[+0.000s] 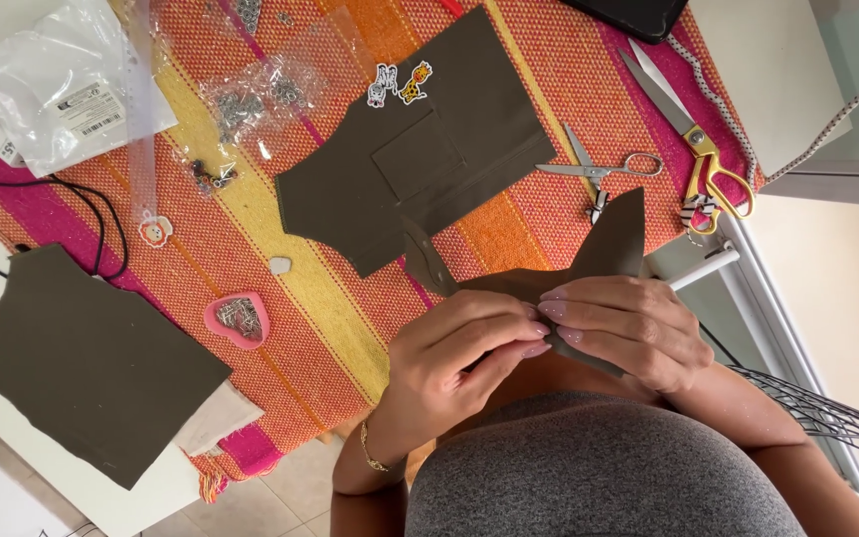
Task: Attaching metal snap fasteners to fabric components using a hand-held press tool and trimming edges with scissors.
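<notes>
Both hands pinch a folded piece of dark brown fabric (pixel 608 249) held close to my body, above the table's near edge. My left hand (pixel 454 358) grips its lower fold with fingertips pressed together. My right hand (pixel 628 328) clamps the same fold from the other side, its fingertips touching those of the left. One pointed corner of the piece sticks up toward the small scissors (pixel 599 171). A larger brown cut piece with a pocket shape (pixel 420 149) lies flat on the striped cloth (pixel 280 298) beyond my hands.
Yellow-handled shears (pixel 698 149) lie at the right on the cloth. Another brown cut piece (pixel 82 358) rests at the left. A pink heart-shaped dish (pixel 238 320), plastic bags of small metal parts (pixel 251 99), animal patches (pixel 400 85) and a black cord (pixel 91 209) are scattered about.
</notes>
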